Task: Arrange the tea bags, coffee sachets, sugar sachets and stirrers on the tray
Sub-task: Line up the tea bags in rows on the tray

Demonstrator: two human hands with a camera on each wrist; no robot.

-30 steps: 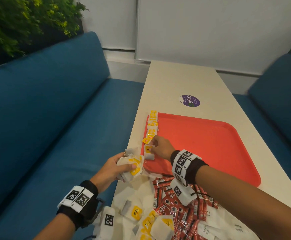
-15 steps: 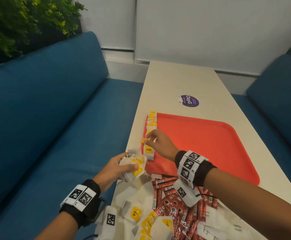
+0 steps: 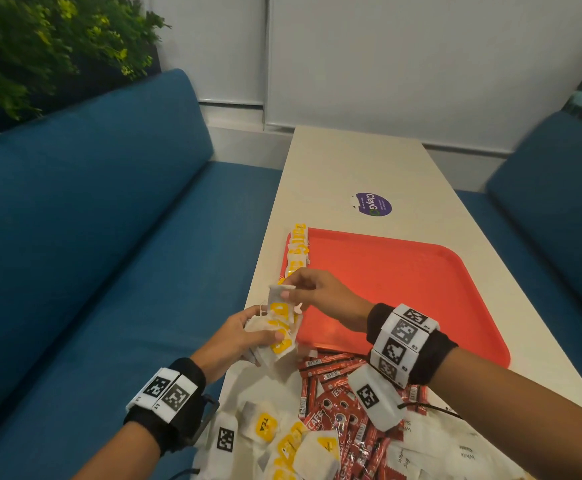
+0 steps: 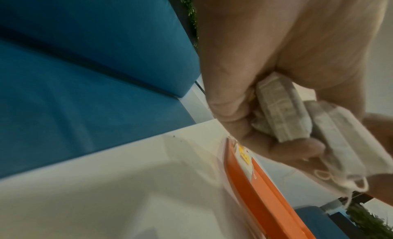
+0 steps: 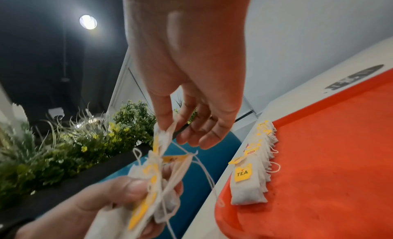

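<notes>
A white bench is carrying an orange tray centrally, a purple sticker at twelve o'clock, and loose tea bags, red coffee sachets and white sugar sachets heaped at six o'clock.

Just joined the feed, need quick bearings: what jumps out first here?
The red tray on the table, bare but for a row of tea bags along its left edge. In front of it the left hand grips a bunch of tea bags while the right hand pinches one from it. Nearer, red coffee sachets lie heaped.

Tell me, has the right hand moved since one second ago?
Yes. The right hand left the tray's tea-bag row, moving toward the left hand's bundle.
</notes>
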